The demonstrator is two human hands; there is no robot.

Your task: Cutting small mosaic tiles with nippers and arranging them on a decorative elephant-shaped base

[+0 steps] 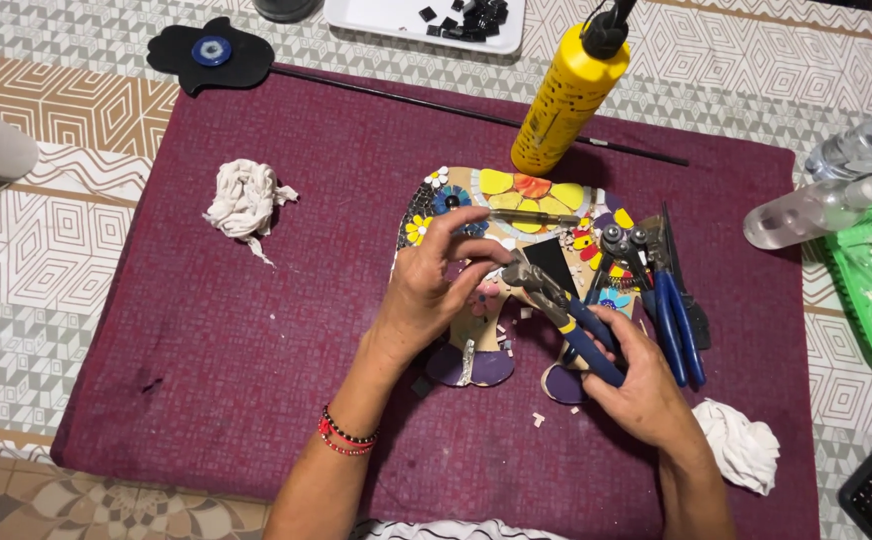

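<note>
- The right hand (pixel 639 385) is closed around the blue handles of a pair of tile nippers (pixel 556 308), whose metal head points up and left toward the fingertips of the other hand.
- The left hand (pixel 434 290) has its fingers pinched narrow at the nipper head; whatever small piece it may hold there is too small to make out.
- Both hands work above a mosaic piece (pixel 516 215), a cut-out board partly covered in yellow, orange and blue tile petals and small flowers, lying on a maroon mat (pixel 256 380).
- A second pair of blue-handled nippers (pixel 668 300) lies on the right part of the mosaic, just beside the right hand.
- A yellow glue bottle (pixel 566 95) with a black nozzle stands at the far edge of the mosaic.
- A crumpled white cloth (pixel 246 198) lies on the mat well left of the hands; another white cloth (pixel 741 445) sits near the right wrist.
- A black hand-shaped plaque (pixel 211 55) with a blue disc rests on the patterned surface (pixel 46 260) beyond the mat, with a thin black rod (pixel 436 108) running from it behind the bottle.
- A white tray (pixel 386 18) with dark tile chips is at the far edge.
</note>
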